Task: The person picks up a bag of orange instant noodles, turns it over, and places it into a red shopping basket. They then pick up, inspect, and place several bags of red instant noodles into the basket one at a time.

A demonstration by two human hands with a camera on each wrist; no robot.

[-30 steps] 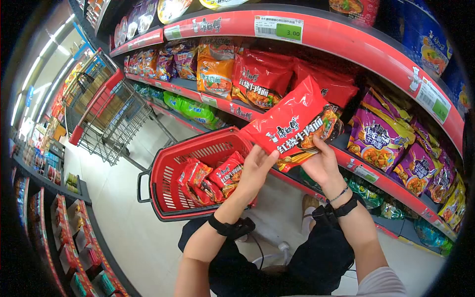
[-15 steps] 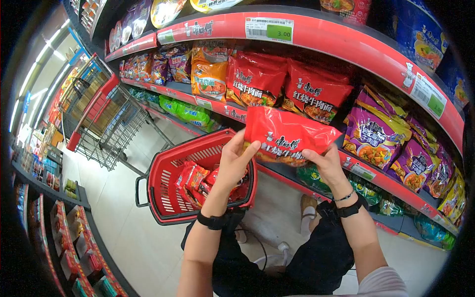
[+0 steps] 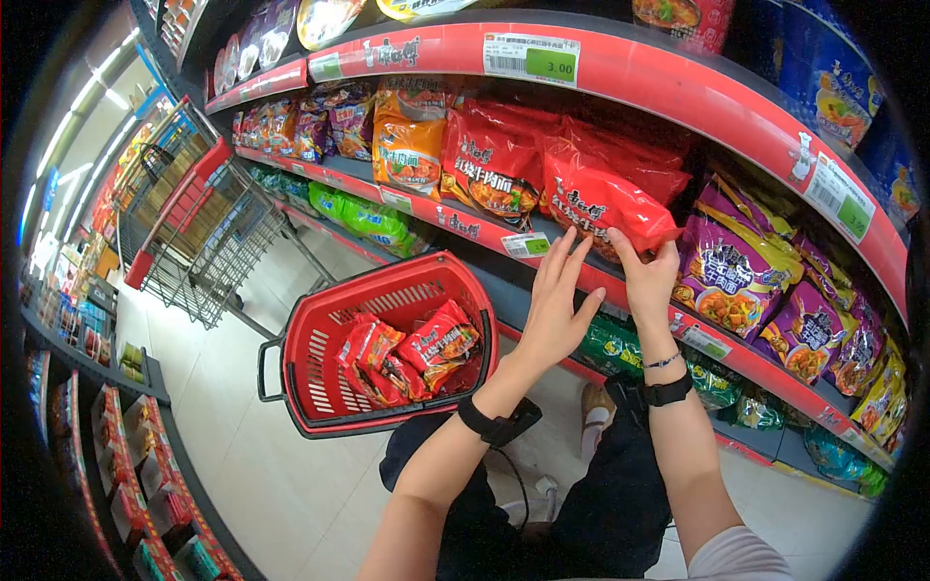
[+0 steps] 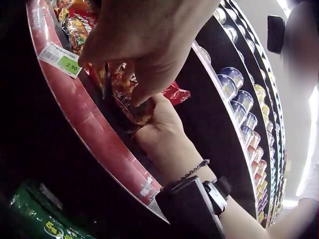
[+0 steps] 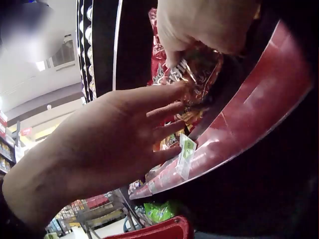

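A red instant noodle packet [image 3: 605,198] sits tilted at the front of the middle shelf, against other red packets. My right hand [image 3: 646,286] grips its lower right corner, thumb on the front face; in the left wrist view, that hand's palm [image 4: 164,119] lies under the packet's end. With fingers straight, my left hand [image 3: 557,310] has its fingertips at the packet's lower edge. The right wrist view shows the left hand [image 5: 109,132] extended beside the packet [image 5: 197,74]. Another red noodle packet [image 3: 494,165] stands just left of it.
A red shopping basket [image 3: 320,412] on the floor at left holds several red packets [image 3: 441,344]. Beyond it stands a metal shopping cart [image 3: 199,261]. Purple noodle packets [image 3: 727,276] fill the shelf at right. The red shelf edge [image 3: 484,228] runs below the hands; green packets lie underneath.
The red noodle packet has moved from between both hands over the aisle onto the shelf. My left hand has let go and straightened its fingers; my right hand still holds the packet.
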